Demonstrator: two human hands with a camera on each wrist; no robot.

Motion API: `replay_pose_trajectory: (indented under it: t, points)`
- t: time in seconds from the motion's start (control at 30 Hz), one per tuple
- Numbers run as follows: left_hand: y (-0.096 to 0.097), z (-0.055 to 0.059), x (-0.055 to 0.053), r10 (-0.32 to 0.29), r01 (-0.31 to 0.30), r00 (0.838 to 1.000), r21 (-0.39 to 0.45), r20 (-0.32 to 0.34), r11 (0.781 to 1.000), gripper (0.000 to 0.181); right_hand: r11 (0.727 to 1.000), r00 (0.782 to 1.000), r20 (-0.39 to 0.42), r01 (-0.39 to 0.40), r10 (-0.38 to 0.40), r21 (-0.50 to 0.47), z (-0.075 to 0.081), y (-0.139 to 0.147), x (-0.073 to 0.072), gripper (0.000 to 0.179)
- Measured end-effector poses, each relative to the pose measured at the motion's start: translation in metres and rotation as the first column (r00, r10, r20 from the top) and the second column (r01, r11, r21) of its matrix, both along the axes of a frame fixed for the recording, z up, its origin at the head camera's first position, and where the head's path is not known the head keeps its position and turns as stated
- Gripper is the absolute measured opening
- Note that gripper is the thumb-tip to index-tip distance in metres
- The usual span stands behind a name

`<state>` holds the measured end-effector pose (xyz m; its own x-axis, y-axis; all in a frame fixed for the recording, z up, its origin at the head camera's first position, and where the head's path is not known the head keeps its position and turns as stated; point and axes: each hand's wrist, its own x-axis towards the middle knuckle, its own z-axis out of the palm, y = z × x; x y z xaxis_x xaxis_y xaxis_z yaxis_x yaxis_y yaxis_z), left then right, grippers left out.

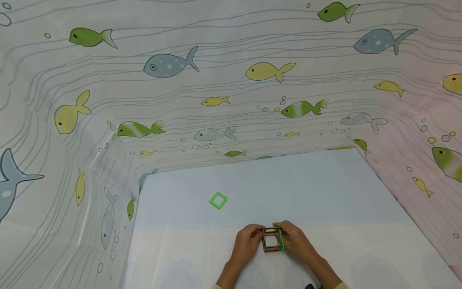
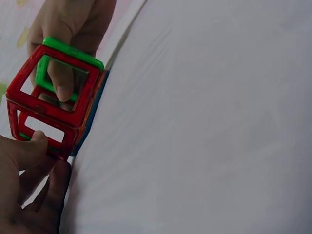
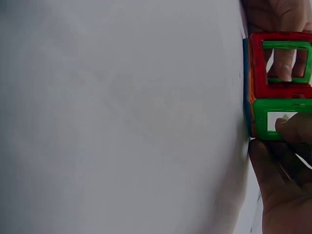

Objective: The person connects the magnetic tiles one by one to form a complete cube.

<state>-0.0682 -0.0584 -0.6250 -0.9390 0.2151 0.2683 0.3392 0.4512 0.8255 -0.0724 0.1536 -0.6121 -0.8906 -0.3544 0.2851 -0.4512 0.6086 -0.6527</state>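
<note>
A small hollow cube of magnetic tiles (image 1: 272, 249) stands on the light cloth, with red and green frames. Its left side is held by my left hand (image 1: 246, 244); in the left wrist view the thumb lies against a red tile (image 2: 48, 108). My right hand (image 1: 298, 242) grips the opposite side, its thumb on a green tile (image 3: 262, 122) in the right wrist view. Along the cube's base, orange and blue tile edges (image 3: 246, 83) show. The hands partly hide the cube's sides.
A loose green square tile (image 1: 213, 196) lies flat on the cloth (image 1: 173, 208), farther off and left of the cube. Fish-patterned sheeting (image 1: 223, 116) rises at the back and both sides. A small dark object (image 1: 309, 286) shows at the bottom edge near the right forearm.
</note>
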Motion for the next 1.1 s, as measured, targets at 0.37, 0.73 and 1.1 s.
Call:
replay_pose_trajectory:
  t: [0.37, 0.73, 1.1]
  points:
    - [0.001, -0.004, 0.002, 0.033, -0.033, 0.999, -0.010, -0.043, 0.999, 0.017, 1.000, 1.000, -0.008, 0.021, -0.021, 0.003, -0.002, -0.003, 0.000, 0.036]
    - [0.008, -0.006, 0.002, 0.082, -0.091, 0.991, -0.080, -0.105, 0.993, 0.021, 1.000, 0.999, -0.031, 0.023, -0.022, 0.022, -0.001, -0.003, -0.001, 0.039]
    - [0.013, -0.009, 0.003, 0.138, -0.155, 0.983, -0.140, -0.122, 0.978, 0.018, 0.996, 0.994, 0.094, -0.068, 0.061, 0.065, 0.010, 0.015, -0.007, 0.041]
